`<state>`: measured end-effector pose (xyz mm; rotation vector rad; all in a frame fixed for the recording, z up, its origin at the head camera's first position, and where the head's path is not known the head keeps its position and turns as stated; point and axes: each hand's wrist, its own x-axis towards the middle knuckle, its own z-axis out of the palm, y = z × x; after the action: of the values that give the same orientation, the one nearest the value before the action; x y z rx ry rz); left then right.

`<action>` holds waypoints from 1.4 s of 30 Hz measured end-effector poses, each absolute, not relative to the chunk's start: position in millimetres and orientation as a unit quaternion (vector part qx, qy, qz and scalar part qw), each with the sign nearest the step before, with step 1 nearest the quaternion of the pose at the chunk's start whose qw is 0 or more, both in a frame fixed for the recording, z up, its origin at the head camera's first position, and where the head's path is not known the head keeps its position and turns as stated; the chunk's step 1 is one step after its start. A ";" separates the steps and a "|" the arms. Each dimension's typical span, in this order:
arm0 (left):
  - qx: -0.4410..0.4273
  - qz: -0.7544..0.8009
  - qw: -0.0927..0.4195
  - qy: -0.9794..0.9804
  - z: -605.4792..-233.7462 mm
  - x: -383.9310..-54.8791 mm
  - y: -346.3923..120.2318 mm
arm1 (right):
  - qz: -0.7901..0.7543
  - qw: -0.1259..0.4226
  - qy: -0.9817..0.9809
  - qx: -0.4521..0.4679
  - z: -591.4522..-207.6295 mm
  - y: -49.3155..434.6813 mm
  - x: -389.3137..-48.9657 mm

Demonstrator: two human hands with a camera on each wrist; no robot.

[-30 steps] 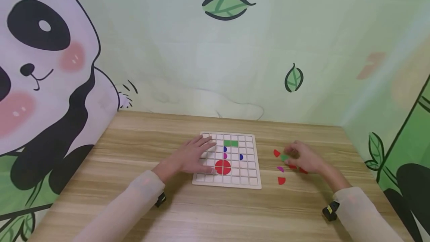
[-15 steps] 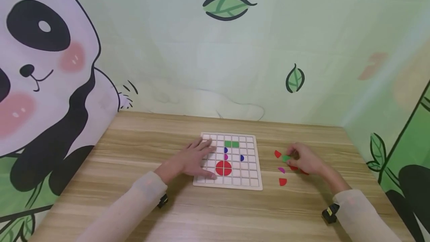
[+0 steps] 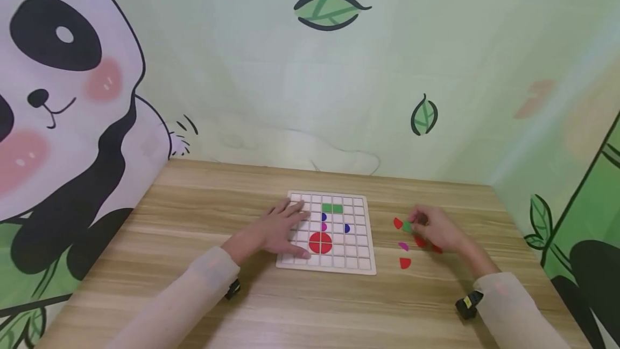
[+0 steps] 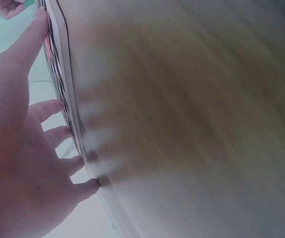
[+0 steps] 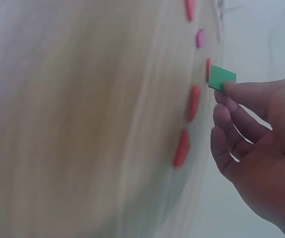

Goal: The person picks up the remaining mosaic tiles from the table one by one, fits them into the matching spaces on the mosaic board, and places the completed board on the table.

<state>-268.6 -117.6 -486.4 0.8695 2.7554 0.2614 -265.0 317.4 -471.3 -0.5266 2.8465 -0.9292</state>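
Observation:
My left hand rests with spread fingers on the left side of a white grid board. On the board lie two green squares, a red circle of quarter pieces, a magenta half-round piece and two blue half-round pieces. To the board's right, my right hand pinches a green square tile between thumb and fingers, and the right wrist view shows it tilted up. In the left wrist view, the left hand's fingertips touch the board's edge.
Around the right hand, several loose red pieces and a magenta piece lie on the wooden table. Behind the table hangs a pale green backdrop with a panda and leaves.
The right hand has closed its thumb and fingers on the green square tile, which lay among the loose pieces. The left hand stays on the board.

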 end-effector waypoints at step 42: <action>0.285 0.106 0.124 0.944 -491.3 -269.2 -117.2 | -0.373 0.048 0.914 -0.149 -486.1 194.9 -327.0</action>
<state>-269.2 -117.2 -491.3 0.8318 2.7531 0.3079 -327.0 194.9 -486.1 -0.4547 2.7883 -1.1374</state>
